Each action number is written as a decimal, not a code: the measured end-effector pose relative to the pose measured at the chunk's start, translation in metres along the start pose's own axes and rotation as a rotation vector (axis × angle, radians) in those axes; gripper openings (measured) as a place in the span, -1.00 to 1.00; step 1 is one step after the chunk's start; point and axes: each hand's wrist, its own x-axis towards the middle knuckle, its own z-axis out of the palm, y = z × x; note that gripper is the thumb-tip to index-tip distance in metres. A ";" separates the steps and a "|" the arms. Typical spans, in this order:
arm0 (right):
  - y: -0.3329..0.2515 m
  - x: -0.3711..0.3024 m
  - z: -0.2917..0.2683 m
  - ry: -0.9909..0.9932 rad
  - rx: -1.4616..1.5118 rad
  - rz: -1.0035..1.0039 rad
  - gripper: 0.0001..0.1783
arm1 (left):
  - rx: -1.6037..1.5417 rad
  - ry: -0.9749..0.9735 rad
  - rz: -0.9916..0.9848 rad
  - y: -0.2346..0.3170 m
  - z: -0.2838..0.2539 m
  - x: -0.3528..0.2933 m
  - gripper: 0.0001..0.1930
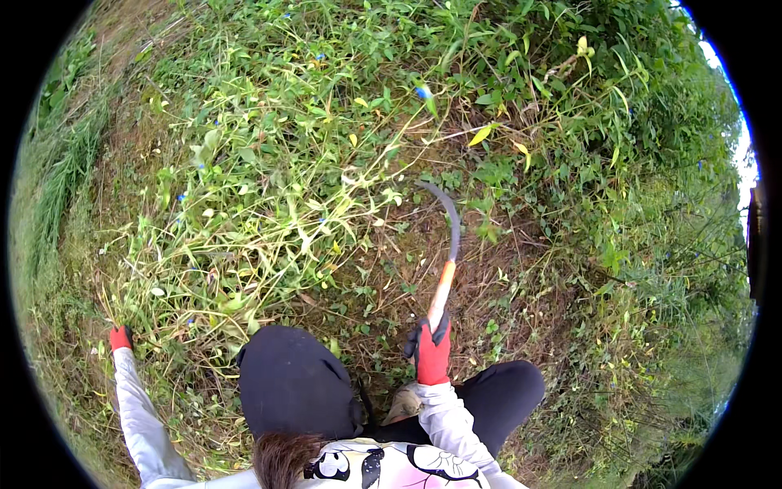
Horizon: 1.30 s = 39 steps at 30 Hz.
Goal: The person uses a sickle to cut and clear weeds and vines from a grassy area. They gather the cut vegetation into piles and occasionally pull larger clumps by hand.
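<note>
Right fingers [441, 328] around sickle handle [442, 293], curved blade [454, 225] beyond

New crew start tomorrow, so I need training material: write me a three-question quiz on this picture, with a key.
1. Which holds the sickle: the left hand or the right hand?
2. True or false: the sickle's blade is straight.
3. Fill in: the small flowers among the green plants are ____ in colour.

Key:
1. The right hand.
2. False; it is curved.
3. Blue.
</note>
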 end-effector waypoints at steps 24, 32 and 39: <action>0.050 -0.023 0.035 -0.110 0.248 0.180 -0.81 | 0.614 -0.195 1.533 0.674 0.141 -0.239 0.30; 0.018 0.048 -0.047 -0.090 0.105 -0.224 -0.76 | 0.743 -0.121 1.016 0.652 0.180 -0.138 0.09; -0.070 0.162 0.042 -0.187 -0.403 -0.561 -0.27 | 0.675 -0.220 1.040 0.653 0.192 -0.153 -0.54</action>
